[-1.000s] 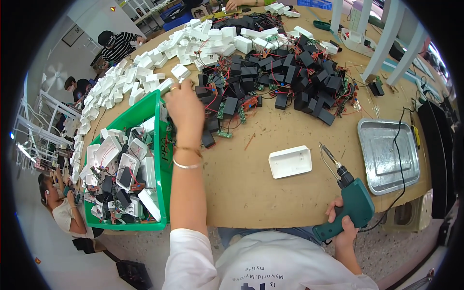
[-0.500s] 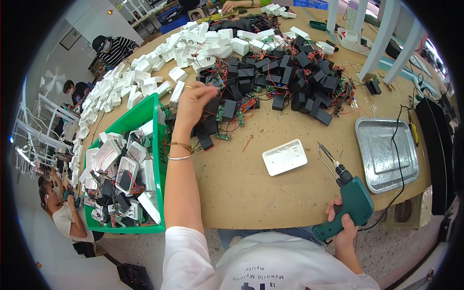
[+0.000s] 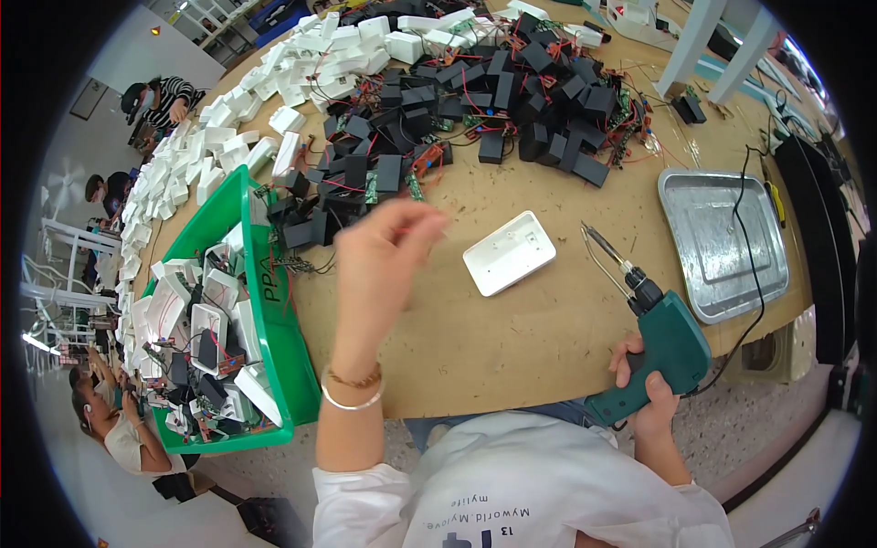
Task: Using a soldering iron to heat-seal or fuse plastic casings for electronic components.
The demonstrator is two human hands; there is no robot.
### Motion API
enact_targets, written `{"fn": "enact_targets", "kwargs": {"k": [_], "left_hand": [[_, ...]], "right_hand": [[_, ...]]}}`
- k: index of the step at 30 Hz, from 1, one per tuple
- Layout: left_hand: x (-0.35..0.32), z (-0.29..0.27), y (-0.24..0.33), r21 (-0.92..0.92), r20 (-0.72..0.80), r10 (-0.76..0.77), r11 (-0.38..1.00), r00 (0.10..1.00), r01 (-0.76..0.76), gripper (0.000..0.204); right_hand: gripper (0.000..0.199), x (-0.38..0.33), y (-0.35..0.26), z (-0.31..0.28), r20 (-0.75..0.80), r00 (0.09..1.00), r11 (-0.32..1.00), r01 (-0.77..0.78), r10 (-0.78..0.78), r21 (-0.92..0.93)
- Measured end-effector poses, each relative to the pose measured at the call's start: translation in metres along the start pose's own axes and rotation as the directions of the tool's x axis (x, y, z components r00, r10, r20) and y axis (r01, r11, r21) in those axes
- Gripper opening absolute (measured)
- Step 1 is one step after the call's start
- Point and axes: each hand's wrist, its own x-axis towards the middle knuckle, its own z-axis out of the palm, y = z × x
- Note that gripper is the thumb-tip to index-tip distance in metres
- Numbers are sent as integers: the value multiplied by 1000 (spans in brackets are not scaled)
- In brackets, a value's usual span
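My right hand (image 3: 652, 413) is wrapped round the handle of a dark green soldering gun (image 3: 674, 345), whose metal tip and thin curved feed tube point up and to the left over the table. My left hand (image 3: 384, 260) hangs above the table, slightly blurred, thumb and fingers pinched together. Whatever lies between the fingertips is hidden or too small to name. Right of that hand a white plastic housing shell (image 3: 509, 254) lies on the table with its hollow side up. Beyond it is a heap of black boxes (image 3: 493, 91) with red wires and green circuit boards.
A green crate (image 3: 274, 338) at the left holds white shells and wired parts. White shells (image 3: 219, 146) are piled along the far left. A metal tray (image 3: 722, 247) lies at the right, with a black cord (image 3: 751, 265) across it. Other people work at the far left.
My left hand has come back from the edge of the black heap toward the white shell. The whole view has shifted a little. The soldering gun stays in my right hand.
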Motion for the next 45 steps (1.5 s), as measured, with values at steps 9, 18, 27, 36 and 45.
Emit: {"fn": "enact_targets", "kwargs": {"k": [9, 18, 27, 36, 45], "left_hand": [[-38, 64, -25, 255, -18, 249, 938, 968, -236, 8], [-53, 75, -35, 410, 130, 469, 777, 873, -478, 12], [-49, 57, -9, 626, 341, 464, 537, 818, -566, 12], [-61, 79, -30, 452, 47, 492, 766, 869, -458, 12], [-46, 59, -30, 466, 294, 543, 638, 787, -614, 15]], "right_hand": [[53, -1, -1, -1, 26, 1000, 999, 18, -18, -28], [54, -13, -5, -12, 58, 998, 1000, -19, 19, 6], [55, -14, -7, -17, 84, 996, 999, -22, 25, -32], [57, -20, -8, -21, 143, 988, 998, -56, 60, -37], [58, -23, -14, -21, 139, 988, 991, -48, 65, -125]]}}
